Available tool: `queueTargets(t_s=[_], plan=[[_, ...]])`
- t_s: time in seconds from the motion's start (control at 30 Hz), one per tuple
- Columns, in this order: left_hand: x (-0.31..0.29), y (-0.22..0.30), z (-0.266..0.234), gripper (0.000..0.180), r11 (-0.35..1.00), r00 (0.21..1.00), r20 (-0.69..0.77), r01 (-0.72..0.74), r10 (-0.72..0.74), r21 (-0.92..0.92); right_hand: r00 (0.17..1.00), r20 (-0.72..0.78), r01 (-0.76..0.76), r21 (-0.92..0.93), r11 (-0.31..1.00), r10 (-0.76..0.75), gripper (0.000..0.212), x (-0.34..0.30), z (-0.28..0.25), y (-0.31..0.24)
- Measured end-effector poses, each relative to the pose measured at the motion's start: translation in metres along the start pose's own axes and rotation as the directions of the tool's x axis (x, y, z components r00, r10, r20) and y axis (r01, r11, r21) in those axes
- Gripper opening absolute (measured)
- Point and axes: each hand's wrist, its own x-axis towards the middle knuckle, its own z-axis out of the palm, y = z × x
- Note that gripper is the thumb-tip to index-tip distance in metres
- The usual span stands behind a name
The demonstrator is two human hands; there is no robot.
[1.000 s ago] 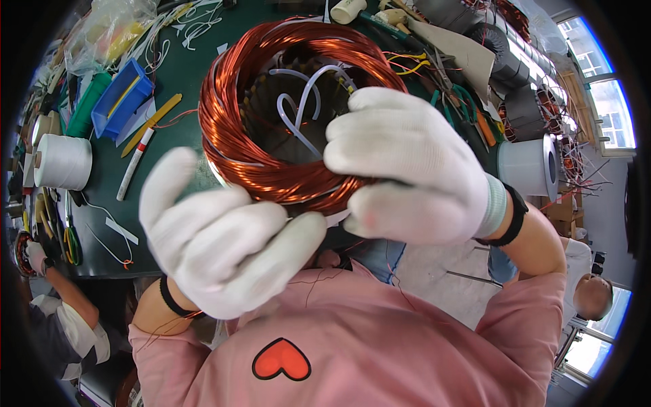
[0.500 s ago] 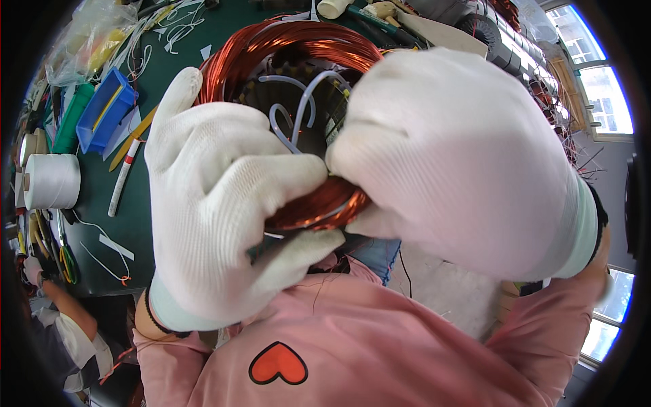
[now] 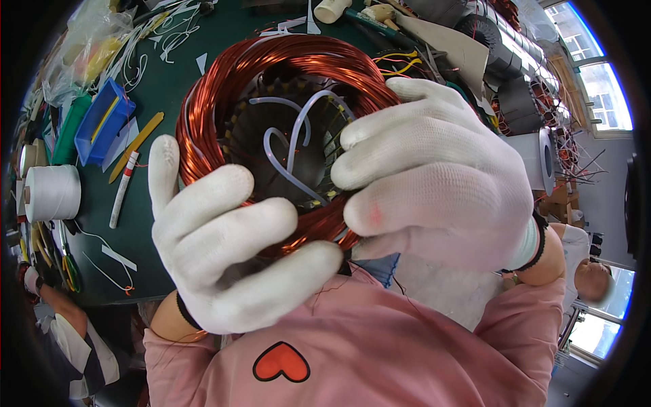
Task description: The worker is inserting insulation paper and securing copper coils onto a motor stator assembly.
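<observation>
In front of me is a motor stator wound with thick coppery-red wire. Pale translucent tubes loop across its dark slotted bore. My left hand, in a white knitted glove, curls over the near left of the winding, with its fingers bent onto the wire. From the right, my gloved right hand wraps the rim, its fingertips reaching the edge of the bore. Its thumb is low, by the near edge of the winding. Whatever lies under the fingers of both hands is hidden.
On the green table at left are a blue bin, a white thread spool, a yellow strip and a marker-like stick. Mallets and tools lie behind; more stators stand far right. Other people are at both sides.
My right hand has turned and moved down and left, from a closed pinch at the bore to lying along the right rim. The left hand's fingers have shifted, uncovering more of the winding.
</observation>
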Motion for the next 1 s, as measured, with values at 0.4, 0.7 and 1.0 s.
queueTargets(t_s=[0.4, 0.7, 1.0], plan=[[0.007, 0.017, 0.003, 0.039, 0.989, 0.998, -0.001, 0.061, -0.061, 0.133, 0.966, -0.032, 0.253, -0.118, 0.96, -0.258, 0.014, -0.001, 0.009, 0.011], [0.011, 0.004, -0.032, 0.037, 0.998, 0.975, 0.221, -0.011, 0.025, -0.066, 0.948, -0.16, 0.218, -0.305, 0.927, -0.276, 0.043, -0.028, 0.02, 0.005], [0.09, -0.039, -0.084, 0.016, 0.974, 0.893, 0.388, 0.217, -0.227, 0.071, 0.804, -0.53, -0.15, 0.26, 0.954, 0.27, 0.032, -0.07, 0.01, -0.009]])
